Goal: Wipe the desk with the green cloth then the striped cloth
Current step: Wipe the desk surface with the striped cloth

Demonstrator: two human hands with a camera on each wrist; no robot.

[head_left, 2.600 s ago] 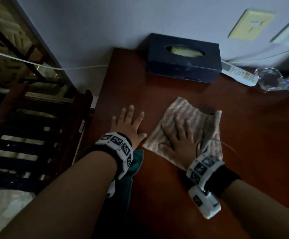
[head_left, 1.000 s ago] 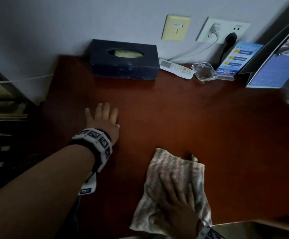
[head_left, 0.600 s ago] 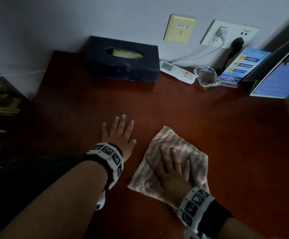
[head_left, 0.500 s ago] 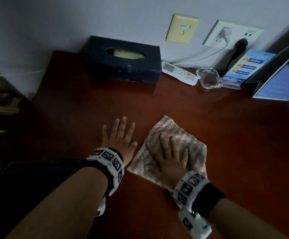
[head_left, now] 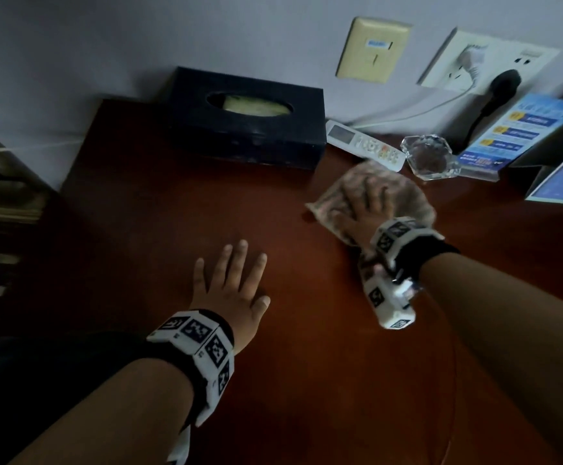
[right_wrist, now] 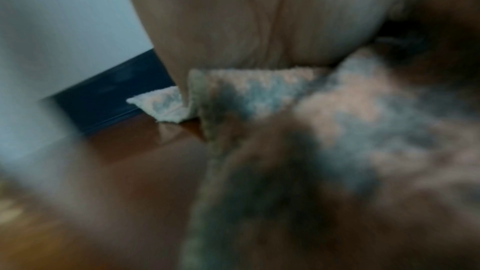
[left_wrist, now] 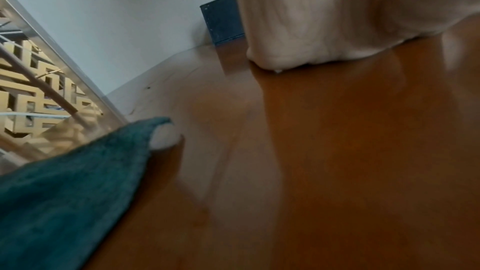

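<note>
While the striped cloth (head_left: 370,199) lies at the far right of the counter (head_left: 172,236), it is pressed flat under the right hand (head_left: 365,209), whose fingers are spread straight on top of it. Its far edge sits just beside one white remote (head_left: 364,146) and near one glass ashtray (head_left: 431,157). The left hand (head_left: 230,286) is laid flat on the bare wood nearer the middle, fingers extended and holding nothing — well apart from the cloth. Two cloths are counted in all: the second, the green cloth (left_wrist: 64,192), is seen only in the left wrist view, lying at the near left of the counter with one corner pointing toward the far side. One dark tissue box (head_left: 246,119) stands against the wall at the far edge, left of the remote. Two wall plates are mounted above — one yellowish plate (head_left: 372,50) and one white socket (head_left: 488,62) with two plugs inserted. One blue leaflet (head_left: 521,132) stands propped at the far right.
</note>
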